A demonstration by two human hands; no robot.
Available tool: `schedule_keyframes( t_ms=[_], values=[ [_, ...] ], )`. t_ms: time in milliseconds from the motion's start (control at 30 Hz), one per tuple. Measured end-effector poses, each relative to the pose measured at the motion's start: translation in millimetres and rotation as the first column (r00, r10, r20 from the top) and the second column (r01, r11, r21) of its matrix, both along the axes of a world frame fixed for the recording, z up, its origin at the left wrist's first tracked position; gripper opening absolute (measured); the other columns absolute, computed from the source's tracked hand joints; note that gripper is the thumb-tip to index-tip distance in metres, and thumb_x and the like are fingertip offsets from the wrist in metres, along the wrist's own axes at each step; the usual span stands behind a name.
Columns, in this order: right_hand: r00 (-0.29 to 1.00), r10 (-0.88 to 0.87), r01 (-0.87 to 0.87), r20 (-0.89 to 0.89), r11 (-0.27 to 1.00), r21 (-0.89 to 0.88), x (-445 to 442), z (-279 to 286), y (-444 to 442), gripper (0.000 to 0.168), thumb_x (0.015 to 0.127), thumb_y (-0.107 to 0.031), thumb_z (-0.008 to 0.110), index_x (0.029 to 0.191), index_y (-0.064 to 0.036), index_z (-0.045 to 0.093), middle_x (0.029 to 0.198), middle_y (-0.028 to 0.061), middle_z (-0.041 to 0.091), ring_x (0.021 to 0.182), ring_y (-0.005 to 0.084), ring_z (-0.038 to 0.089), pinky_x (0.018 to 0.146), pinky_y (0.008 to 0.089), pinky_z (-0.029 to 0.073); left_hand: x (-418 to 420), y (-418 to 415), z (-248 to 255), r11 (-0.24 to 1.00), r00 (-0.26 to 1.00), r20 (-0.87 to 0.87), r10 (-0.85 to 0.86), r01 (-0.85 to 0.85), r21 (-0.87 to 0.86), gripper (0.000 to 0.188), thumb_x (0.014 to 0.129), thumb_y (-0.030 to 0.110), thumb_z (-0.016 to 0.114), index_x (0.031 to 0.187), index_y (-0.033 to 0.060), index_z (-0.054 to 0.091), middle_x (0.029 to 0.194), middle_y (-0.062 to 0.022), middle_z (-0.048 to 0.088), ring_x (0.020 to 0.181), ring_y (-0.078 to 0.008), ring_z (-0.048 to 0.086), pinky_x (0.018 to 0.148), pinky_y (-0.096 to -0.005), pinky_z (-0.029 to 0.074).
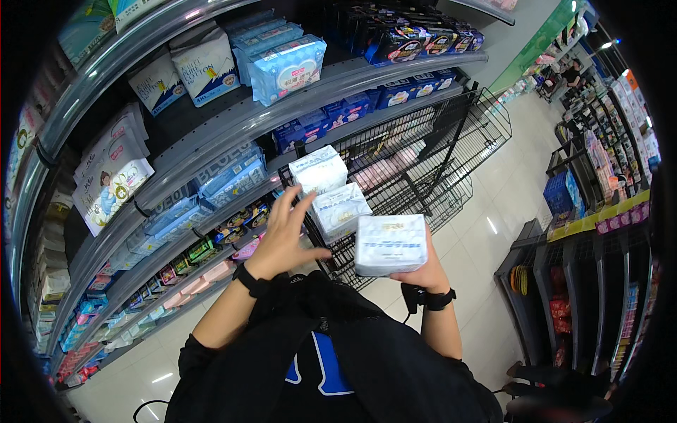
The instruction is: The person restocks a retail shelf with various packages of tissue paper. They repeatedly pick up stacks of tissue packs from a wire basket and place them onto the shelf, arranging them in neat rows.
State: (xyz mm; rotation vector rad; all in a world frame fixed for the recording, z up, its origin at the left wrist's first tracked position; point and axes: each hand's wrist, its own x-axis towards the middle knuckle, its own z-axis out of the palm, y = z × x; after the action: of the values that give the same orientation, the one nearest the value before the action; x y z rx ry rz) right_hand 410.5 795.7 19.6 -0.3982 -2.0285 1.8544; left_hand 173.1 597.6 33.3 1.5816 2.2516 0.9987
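My right hand (pixel 431 267) holds a white plastic-wrapped pack (pixel 391 245) with blue print, gripping it from its right side and underneath. Fingers spread, my left hand (pixel 285 232) is empty beside two similar white packs. The nearer pack (pixel 341 211) and the farther pack (pixel 319 170) rest in the near end of a black wire rack (pixel 402 132). From this angle I cannot tell whether my left fingertips touch the farther one.
Curved shelves (pixel 222 119) on the left carry a light-blue pack (pixel 288 69), white cotton packs (pixel 203 66) and dark packs (pixel 423 45). Tiled floor (pixel 470 254) runs along the right. Beyond it stand more shelves (pixel 529 275), and a person (pixel 571 76) is far off.
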Motion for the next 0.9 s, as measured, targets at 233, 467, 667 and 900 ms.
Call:
schedule_keyframes(
  t_ms=[233,467,667,900],
  values=[
    [0.966,0.238,-0.239,0.096,0.971,-0.004,-22.1,-27.6,29.4,0.107,0.051,-0.006,0.09,0.139,-0.003,0.029,0.13,0.0087,0.049,0.123,0.0204,0.045,0.104,0.0354,0.035,-39.0,27.9,-80.5,0.909,0.914,0.319,0.249,-0.334,0.248,0.084,0.083,0.027,0.07,0.144,0.0003,0.019,0.146,-0.0264,0.019,0.137,-0.0395,0.021,0.111,-0.0444,0.023],
    [0.969,0.223,-0.242,0.108,0.943,0.226,-53.8,-23.3,33.6,0.08,0.055,-0.011,0.088,0.125,-0.007,0.05,0.121,0.0099,0.052,0.114,0.025,0.051,0.099,0.0354,0.039,-42.8,35.0,-94.8,0.937,0.815,0.559,0.156,-0.3,0.176,0.086,0.086,0.019,0.064,0.147,0.0004,0.007,0.148,-0.0259,0.014,0.139,-0.0358,0.019,0.11,-0.0414,0.027],
    [0.965,0.25,-0.261,0.076,0.915,0.309,-61.0,-29.2,45.2,0.061,0.069,-0.014,0.08,0.122,-0.005,0.051,0.121,0.011,0.052,0.113,0.0254,0.052,0.098,0.0354,0.041,-46.0,35.5,-102.0,0.94,0.887,0.43,0.17,-0.277,0.2,0.088,0.083,0.017,0.065,0.146,-0.0006,0.006,0.147,-0.0272,0.014,0.139,-0.0392,0.016,0.111,-0.0431,0.024],
    [0.95,0.27,-0.274,0.159,0.962,-0.001,-54.0,-49.3,37.7,0.065,0.072,-0.017,0.08,0.127,-0.006,0.046,0.126,0.01,0.052,0.117,0.0221,0.052,0.1,0.0348,0.04,-48.2,37.3,-104.9,0.932,0.901,0.385,0.199,-0.296,0.21,0.089,0.08,0.017,0.065,0.146,-0.0023,0.009,0.148,-0.0282,0.017,0.14,-0.0417,0.014,0.113,-0.0446,0.018]
  ],
)
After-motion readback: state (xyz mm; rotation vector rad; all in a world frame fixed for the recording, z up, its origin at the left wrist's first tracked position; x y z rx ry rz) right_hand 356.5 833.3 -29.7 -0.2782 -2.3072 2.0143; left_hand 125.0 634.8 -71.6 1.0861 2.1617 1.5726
